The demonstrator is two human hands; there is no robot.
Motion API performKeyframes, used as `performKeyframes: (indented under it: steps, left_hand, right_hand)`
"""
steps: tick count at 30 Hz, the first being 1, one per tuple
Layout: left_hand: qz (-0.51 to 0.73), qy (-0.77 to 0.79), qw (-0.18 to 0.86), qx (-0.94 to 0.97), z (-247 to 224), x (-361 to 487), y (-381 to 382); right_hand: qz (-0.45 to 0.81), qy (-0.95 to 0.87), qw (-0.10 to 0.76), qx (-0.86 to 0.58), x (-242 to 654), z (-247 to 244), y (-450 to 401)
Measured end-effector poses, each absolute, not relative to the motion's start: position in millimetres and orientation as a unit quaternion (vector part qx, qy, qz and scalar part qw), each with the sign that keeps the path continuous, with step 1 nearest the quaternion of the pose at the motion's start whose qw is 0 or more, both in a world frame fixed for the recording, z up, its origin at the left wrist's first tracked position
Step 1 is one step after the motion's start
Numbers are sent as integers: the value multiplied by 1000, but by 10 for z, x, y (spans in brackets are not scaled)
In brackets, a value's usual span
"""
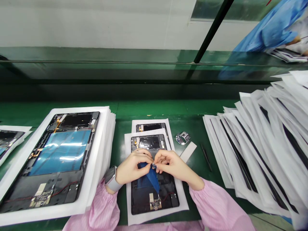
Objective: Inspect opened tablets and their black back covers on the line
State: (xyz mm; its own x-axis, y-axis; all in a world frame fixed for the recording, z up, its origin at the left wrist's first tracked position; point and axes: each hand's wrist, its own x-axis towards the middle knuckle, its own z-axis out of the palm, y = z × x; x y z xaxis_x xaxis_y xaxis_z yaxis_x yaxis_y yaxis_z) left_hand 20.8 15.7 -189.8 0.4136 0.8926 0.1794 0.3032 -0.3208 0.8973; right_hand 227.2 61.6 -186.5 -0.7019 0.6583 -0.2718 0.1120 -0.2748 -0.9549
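Pink sleeves [211, 205] lead to a left hand [131, 168] and right hand [172, 163], together, pinching a blue film [151, 179].

Film drapes over an opened tablet [163, 202] on a white foam sheet [183, 205], the hands blocking its middle. Right of it on the green worktop [192, 125] lie a steel part [183, 138], a white strip [188, 151] and tweezers [206, 157]; another opened tablet [50, 166] sits left, and white wrapped sheets [255, 144] pile toward the right edge.

A white wall [96, 25] rises behind the green workbench [168, 107] and black post [214, 30].
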Motion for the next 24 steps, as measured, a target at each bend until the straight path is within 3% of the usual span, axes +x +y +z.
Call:
performKeyframes:
  steps: [24]
  left_hand:
    - [347, 417, 400, 739, -1903, 226, 160]
  right_hand:
    - [740, -545, 189, -346, 2267, -1873, 614]
